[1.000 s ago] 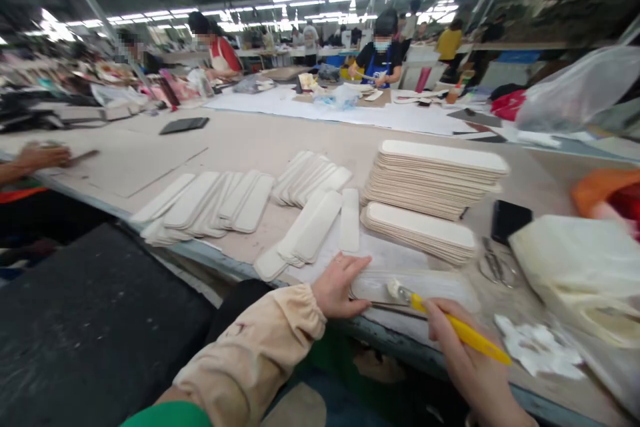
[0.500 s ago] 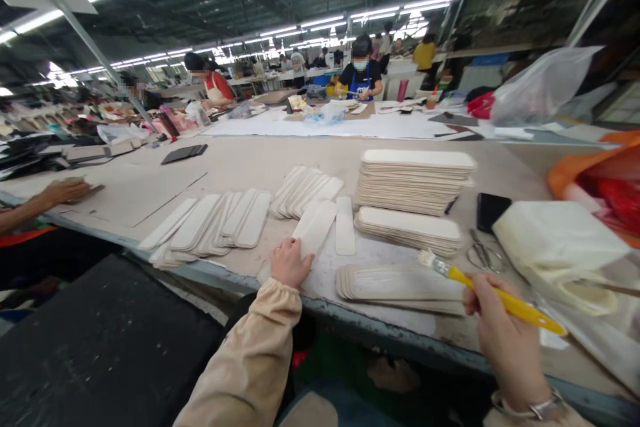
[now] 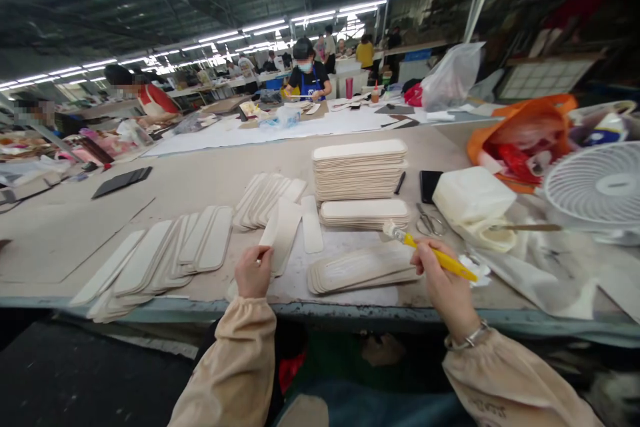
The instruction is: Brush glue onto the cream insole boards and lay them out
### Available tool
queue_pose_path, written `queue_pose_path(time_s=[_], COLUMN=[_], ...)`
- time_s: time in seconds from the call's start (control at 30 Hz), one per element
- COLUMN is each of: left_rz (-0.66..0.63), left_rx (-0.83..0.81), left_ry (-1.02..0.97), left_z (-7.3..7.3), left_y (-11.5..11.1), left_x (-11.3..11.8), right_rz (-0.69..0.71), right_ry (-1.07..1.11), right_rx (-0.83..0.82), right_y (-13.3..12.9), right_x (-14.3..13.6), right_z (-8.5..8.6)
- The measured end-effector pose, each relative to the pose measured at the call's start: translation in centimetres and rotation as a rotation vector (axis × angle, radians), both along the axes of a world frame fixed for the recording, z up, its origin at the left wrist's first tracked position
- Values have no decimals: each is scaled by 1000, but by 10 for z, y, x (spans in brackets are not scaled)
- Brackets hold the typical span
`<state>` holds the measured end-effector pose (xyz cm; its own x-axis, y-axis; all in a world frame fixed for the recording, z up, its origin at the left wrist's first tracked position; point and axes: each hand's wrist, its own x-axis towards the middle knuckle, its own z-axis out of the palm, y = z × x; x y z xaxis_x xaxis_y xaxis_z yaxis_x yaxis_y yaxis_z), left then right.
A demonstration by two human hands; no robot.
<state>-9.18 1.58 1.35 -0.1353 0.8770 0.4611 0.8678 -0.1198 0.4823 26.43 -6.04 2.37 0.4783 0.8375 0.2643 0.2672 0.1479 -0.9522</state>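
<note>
My left hand (image 3: 254, 271) pinches the near left edge of a pale strip (image 3: 283, 230), which rests tilted near the fanned strips (image 3: 265, 199). In my right hand (image 3: 443, 280) is a yellow-handled brush (image 3: 440, 259), its whitish bristles pointing left above a low pile of strips (image 3: 360, 267). A single strip (image 3: 313, 223) lies between the pinched strip and the stacks. Behind the low pile are a short stack (image 3: 364, 212) and a taller stack (image 3: 359, 170) of pale strips. More strips (image 3: 145, 257) lie overlapped on the left.
Scissors (image 3: 429, 221), a black phone-like object (image 3: 430, 185) and a white container (image 3: 474, 195) are at right, with a white fan (image 3: 600, 183) and an orange bag (image 3: 525, 137) beyond. Dark pieces (image 3: 121, 181) lie far left. Across the table a person in a blue apron (image 3: 310, 79) works.
The view has swung right. My left fingers, earlier lying over the strip, now pinch its edge. My right hand still holds the brush, its bristles near the low pile.
</note>
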Motion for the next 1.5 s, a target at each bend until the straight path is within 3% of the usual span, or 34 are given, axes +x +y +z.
queue_pose_path(time_s=[0.1,0.2,0.37,0.47,0.67,0.87,1.0,1.1,1.3,1.5], left_rz=[-104,-334,-693,-823,-773,-642,-576,-603,-729,-746], left_rx=[-1,-98,-316,-442,-538,-471,-488,-484,-532,-609], left_ry=[-276,-471,-553,-539,-480,-351,-276,-189,-27,75], left_z=[11,24,41,42,19,0,-1,2,9,5], left_y=[-4,-10,-6,2,7,13,14,10,5,3], left_x=[9,25,60,80,102,92,75,66,60,63], right_rz=[-48,-1,180,186,122,-53,-63,-101,-140,-147], right_ry=[37,140,332,371,321,17,-57,-95,-3,-29], right_rx=[62,132,144,92,4,-84,-122,-139,-112,-102], right_y=[1,4,11,13,17,27,31,31,29,28], right_x=[-1,-3,-1,2,2,5,8,11,14,15], right_z=[-1,-6,-17,-21,-25,-38,-50,-54,-51,-48])
